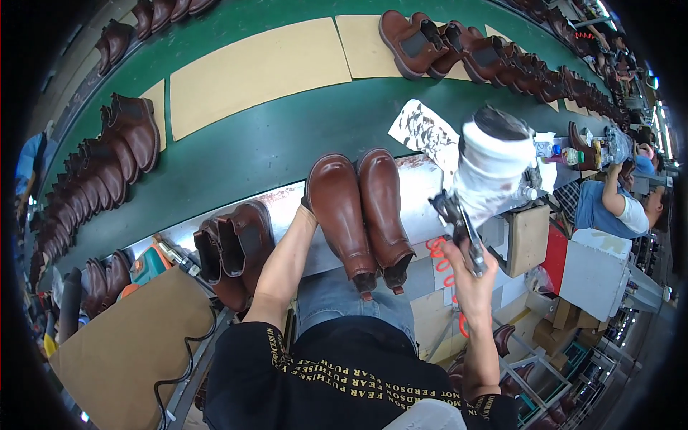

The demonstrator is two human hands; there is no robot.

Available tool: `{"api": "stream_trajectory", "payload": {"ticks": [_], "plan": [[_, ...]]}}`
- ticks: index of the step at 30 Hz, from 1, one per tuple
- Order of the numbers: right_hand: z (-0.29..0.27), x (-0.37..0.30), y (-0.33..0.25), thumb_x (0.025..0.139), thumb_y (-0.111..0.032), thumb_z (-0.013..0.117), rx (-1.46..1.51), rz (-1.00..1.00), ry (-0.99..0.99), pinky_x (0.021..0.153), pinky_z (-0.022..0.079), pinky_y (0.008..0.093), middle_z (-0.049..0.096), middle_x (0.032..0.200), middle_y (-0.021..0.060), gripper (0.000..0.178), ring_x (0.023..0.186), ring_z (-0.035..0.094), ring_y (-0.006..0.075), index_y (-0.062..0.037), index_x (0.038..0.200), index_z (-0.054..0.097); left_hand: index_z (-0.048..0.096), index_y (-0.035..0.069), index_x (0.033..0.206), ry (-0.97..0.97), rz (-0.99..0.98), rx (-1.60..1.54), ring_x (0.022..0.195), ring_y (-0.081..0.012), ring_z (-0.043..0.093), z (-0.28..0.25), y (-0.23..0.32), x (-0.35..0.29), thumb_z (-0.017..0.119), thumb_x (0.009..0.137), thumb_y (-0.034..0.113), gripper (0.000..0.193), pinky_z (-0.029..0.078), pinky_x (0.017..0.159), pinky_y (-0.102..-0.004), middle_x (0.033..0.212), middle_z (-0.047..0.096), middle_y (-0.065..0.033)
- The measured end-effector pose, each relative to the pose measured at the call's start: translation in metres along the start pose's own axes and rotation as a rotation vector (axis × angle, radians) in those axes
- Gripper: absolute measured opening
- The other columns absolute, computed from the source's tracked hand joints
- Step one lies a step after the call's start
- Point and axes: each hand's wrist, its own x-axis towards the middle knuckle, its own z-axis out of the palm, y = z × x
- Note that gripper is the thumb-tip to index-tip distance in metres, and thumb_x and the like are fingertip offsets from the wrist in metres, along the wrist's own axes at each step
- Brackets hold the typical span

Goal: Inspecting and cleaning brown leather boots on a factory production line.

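Note:
A pair of brown ankle boots, the left boot (335,208) and the right boot (380,201), lies side by side over the bench's metal edge, toes pointing away and pull tabs toward my lap. My left hand (307,210) reaches beneath the left boot and holds the pair from below; its fingers are hidden. To the right, my right hand (471,276) is closed around a metal spray gun (459,226). Just beyond the gun is a container wrapped in white (494,168) with a dark opening; whether the two are joined I cannot tell.
Rows of brown boots (129,136) line the green bench (287,129) at left and far right, beside tan boards (258,72). A stained white cloth (423,132) lies near the container. A red coiled hose (438,251) hangs below the gun. Another person (613,204) sits at right.

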Motion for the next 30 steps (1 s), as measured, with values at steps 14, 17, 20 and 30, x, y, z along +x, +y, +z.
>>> {"api": "stream_trajectory", "payload": {"ticks": [14,17,20,30], "plan": [[-0.010,0.010,0.007,0.080,-0.014,0.071,-0.024,0.032,-0.006,0.051,0.034,0.0223,0.043,0.058,-0.0024,0.023,0.057,0.036,0.0053,0.0003,0.073,0.054,0.048,0.007,0.122,0.058,0.048,-0.010,0.107,-0.0181,0.052,-0.013,-0.013,0.011,0.047,0.093,0.018,0.031,0.040,0.099,-0.0333,0.116,0.055,-0.0083],[-0.002,-0.007,0.008,0.079,-0.016,0.072,0.077,0.072,-0.085,0.052,0.034,0.0223,0.043,0.059,-0.0030,0.026,0.057,0.035,0.0056,0.0003,0.073,0.053,0.048,0.007,0.122,0.077,0.067,0.031,0.107,-0.0179,0.052,-0.019,-0.010,0.016,0.047,0.093,0.017,0.031,0.040,0.098,-0.0332,0.116,0.055,-0.0083],[0.020,0.013,0.003,0.080,-0.017,0.072,0.071,-0.006,-0.080,0.051,0.033,0.0220,0.045,0.060,-0.0050,0.025,0.057,0.037,0.0039,-0.0018,0.071,0.053,0.048,0.007,0.123,0.080,0.069,0.076,0.107,-0.0178,0.052,-0.024,-0.010,0.022,0.047,0.093,0.017,0.031,0.040,0.098,-0.0332,0.117,0.055,-0.0083],[0.014,0.006,0.021,0.084,-0.014,0.066,0.411,0.107,0.051,0.053,0.036,0.0195,0.060,0.068,0.0009,0.020,0.059,0.049,0.0046,-0.0017,0.074,0.055,0.048,0.007,0.123,0.145,0.133,0.239,0.107,-0.0174,0.052,-0.036,-0.008,0.023,0.048,0.093,0.015,0.031,0.041,0.098,-0.0329,0.118,0.055,-0.0084]]}}
